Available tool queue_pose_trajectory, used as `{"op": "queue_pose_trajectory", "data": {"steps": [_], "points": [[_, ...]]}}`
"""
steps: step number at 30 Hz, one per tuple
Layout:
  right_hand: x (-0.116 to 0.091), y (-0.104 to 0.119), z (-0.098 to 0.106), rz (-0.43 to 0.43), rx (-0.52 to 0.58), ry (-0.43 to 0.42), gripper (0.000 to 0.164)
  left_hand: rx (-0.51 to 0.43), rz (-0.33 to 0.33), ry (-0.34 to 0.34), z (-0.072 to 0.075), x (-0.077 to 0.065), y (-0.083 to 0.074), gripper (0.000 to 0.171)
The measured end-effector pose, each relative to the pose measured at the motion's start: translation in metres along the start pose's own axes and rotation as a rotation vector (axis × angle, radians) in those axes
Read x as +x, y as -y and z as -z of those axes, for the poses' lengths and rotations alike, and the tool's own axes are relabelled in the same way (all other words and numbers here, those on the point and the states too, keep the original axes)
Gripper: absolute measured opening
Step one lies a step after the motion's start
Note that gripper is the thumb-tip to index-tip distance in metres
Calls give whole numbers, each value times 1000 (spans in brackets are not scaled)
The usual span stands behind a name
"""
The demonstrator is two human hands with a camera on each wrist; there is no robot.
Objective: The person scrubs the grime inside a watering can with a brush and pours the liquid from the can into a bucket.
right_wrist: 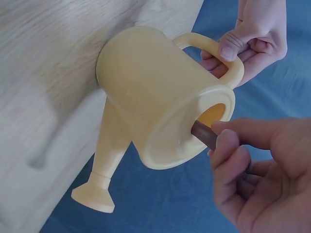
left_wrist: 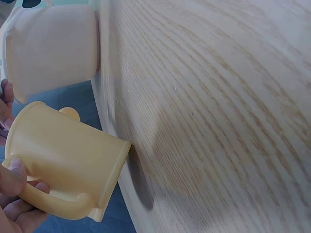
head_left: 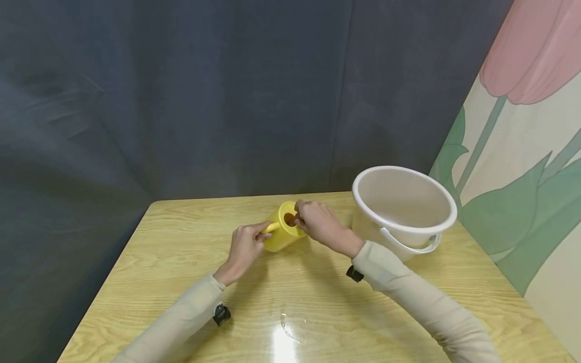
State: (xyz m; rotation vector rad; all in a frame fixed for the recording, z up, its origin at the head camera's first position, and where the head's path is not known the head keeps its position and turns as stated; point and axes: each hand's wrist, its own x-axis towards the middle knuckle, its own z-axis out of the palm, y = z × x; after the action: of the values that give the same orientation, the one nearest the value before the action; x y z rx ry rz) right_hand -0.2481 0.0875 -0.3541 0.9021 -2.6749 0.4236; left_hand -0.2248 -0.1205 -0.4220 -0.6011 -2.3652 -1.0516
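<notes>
A yellow watering can is held above the wooden table, tilted; whether its base edge touches the wood I cannot tell. My left hand grips the can's loop handle, thumb on top and fingers curled round it. At the round opening in the can's top, my right hand pinches a short brown stick-like piece between thumb and fingers. The piece's far end is at the opening, and the fingers cover its near end. The spout with its flared head shows in the right wrist view.
A white bucket with its carrying handle hanging down stands right of the can, close to my right forearm. Small wet marks lie on the wooden table. A dark curtain hangs behind, and a flower-painted wall rises at right.
</notes>
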Motion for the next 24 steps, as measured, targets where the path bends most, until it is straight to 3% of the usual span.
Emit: {"op": "queue_pose_trajectory", "data": {"steps": [9, 24], "points": [[3, -4, 0, 15, 74, -7, 10, 22, -11, -13, 1, 0, 1, 28], [1, 2, 14, 33, 136, -159, 10, 24, -18, -9, 0, 0, 1, 28]]}}
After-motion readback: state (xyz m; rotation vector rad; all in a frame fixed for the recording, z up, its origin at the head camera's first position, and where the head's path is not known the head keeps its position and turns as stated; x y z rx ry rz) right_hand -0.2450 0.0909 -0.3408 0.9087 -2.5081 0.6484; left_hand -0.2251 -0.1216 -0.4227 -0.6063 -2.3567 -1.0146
